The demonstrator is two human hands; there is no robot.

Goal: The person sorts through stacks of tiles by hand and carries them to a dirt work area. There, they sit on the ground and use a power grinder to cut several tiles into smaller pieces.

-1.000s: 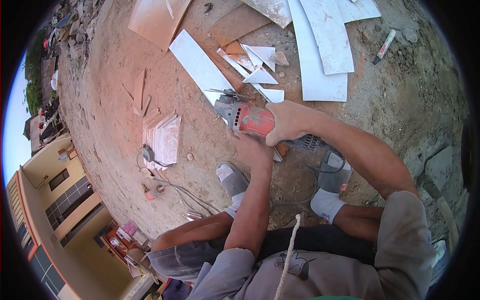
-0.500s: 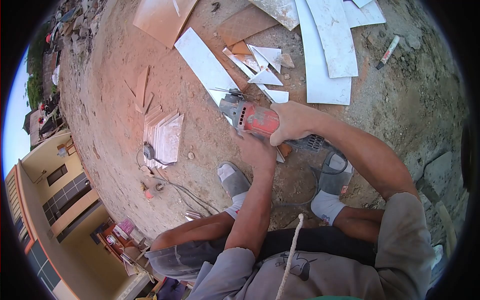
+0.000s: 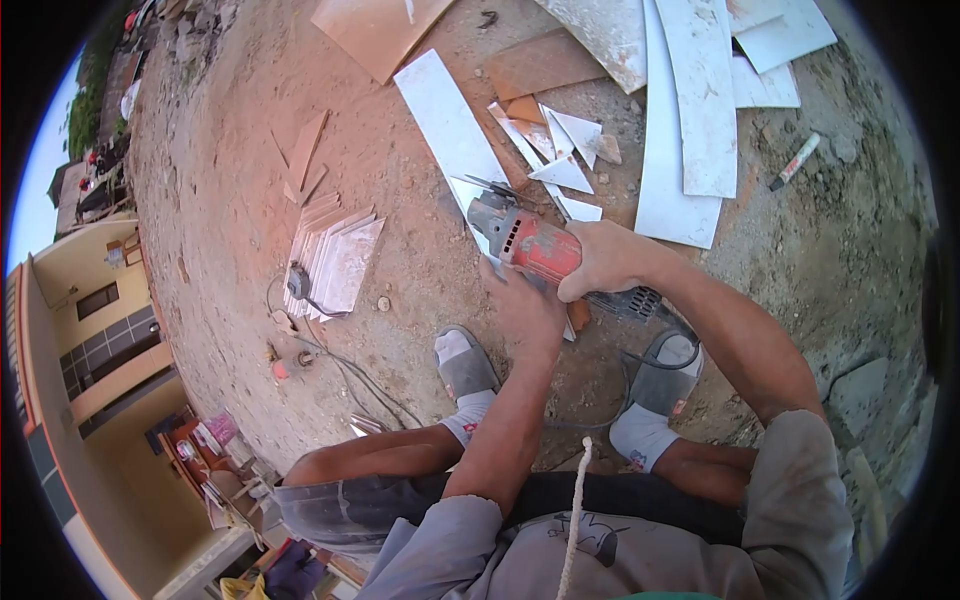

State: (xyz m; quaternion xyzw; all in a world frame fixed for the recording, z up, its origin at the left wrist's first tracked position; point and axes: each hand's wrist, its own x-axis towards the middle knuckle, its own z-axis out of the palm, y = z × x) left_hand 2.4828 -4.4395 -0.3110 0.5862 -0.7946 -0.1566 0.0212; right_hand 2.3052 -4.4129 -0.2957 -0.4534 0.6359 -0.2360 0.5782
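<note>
My right hand [image 3: 608, 255] is wrapped round the body of a red and dark grey angle grinder [image 3: 545, 248]. The grinder's disc [image 3: 487, 184] lies across a long white tile strip [image 3: 455, 110] on the ground. Just below the grinder head, my left hand [image 3: 528, 308] is closed at the near part of this strip, its fingertips by the strip's left edge. The grinder hides part of this grip. From the grinder's rear a cable [image 3: 625, 385] runs down between my feet.
Broken tile pieces [image 3: 565, 174] lie right of the strip, with larger white tiles [image 3: 700, 110] beyond. A stack of cut tiles [image 3: 345, 262] stands at left, a plug [image 3: 298, 281] and cord on it. A marker [image 3: 795, 162] lies at right. My sandalled feet [image 3: 467, 362] flank the work.
The view has shifted, so the ground and tiles appear farther right. Both hands keep their places on the grinder and the strip, with the disc still at the strip.
</note>
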